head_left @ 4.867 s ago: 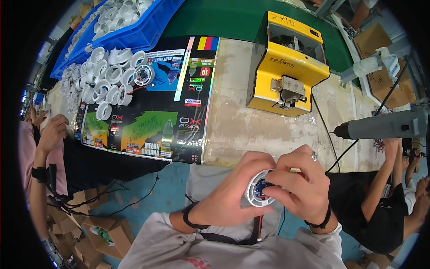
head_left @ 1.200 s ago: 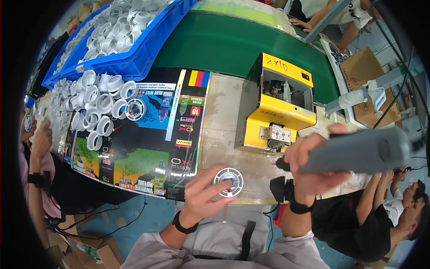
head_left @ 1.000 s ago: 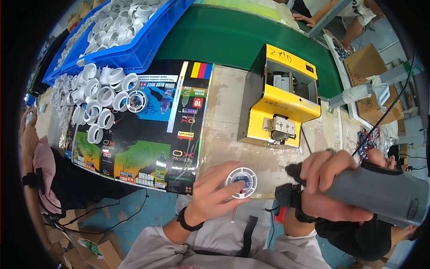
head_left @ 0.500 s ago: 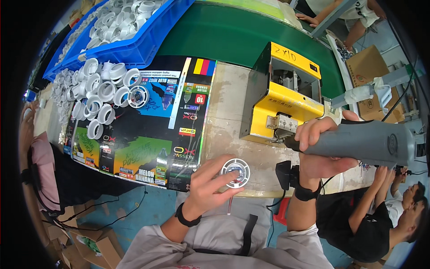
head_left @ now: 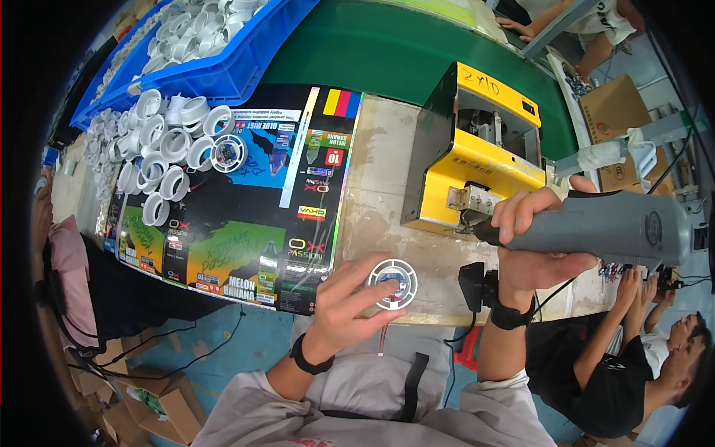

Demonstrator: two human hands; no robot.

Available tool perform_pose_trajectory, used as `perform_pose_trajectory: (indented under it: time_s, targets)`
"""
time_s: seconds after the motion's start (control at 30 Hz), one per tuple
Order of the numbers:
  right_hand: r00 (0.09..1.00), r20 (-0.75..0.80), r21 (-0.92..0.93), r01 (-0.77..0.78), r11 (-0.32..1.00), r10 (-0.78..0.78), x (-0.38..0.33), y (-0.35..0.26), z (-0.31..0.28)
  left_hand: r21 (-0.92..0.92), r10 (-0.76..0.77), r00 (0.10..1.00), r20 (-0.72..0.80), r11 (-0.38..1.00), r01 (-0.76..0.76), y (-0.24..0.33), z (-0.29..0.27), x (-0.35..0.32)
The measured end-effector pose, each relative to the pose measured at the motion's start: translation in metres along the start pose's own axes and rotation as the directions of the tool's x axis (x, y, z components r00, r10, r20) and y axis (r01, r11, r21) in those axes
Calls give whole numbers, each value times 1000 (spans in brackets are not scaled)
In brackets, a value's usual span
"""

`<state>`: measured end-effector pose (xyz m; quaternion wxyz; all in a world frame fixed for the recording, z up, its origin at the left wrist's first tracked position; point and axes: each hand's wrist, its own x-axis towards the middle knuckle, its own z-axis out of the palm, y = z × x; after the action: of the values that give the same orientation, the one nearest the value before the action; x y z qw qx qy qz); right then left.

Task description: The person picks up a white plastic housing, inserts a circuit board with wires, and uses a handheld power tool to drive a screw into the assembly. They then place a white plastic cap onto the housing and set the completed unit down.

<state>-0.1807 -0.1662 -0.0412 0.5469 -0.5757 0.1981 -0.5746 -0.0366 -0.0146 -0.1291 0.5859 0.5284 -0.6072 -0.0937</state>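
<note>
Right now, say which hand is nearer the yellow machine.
Right. The right hand, gripping a grey tool, is close to the front of the yellow machine; the left hand, holding a white ring, is farther off, lower left in the picture.

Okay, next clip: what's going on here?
A person's left hand holds a white ring at the bench edge, one finger over the circuit board inside it. The right hand grips a grey electric screwdriver, its nose at the front of a yellow screw feeder; contact is unclear. More white rings lie piled beside a blue bin.
</note>
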Motion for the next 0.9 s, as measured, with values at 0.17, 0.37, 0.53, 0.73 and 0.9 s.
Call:
perform_pose_trajectory:
  time_s: [0.17,0.37,0.53,0.73,0.9]
  targets:
    - [1000,-11,-18,-3,1000,3,0,0,0,-1,-7,1000,4,1000,7,-1,0,-1]
    - [982,190,78,-25,997,9,-5,5,-11,4,-2,1000,-3,1000,2,0,-1,0]
    - [963,204,256,119,959,-174,-17,-12,-4,6,6,1000,16,1000,-6,1,1,0]
    - [954,281,368,-4,930,-107,-25,-40,2,16,25,1000,9,1000,-25,2,0,1]
    - [925,374,386,-99,917,-58,-39,-64,14,-82,95,995,41,992,-91,14,1,6]
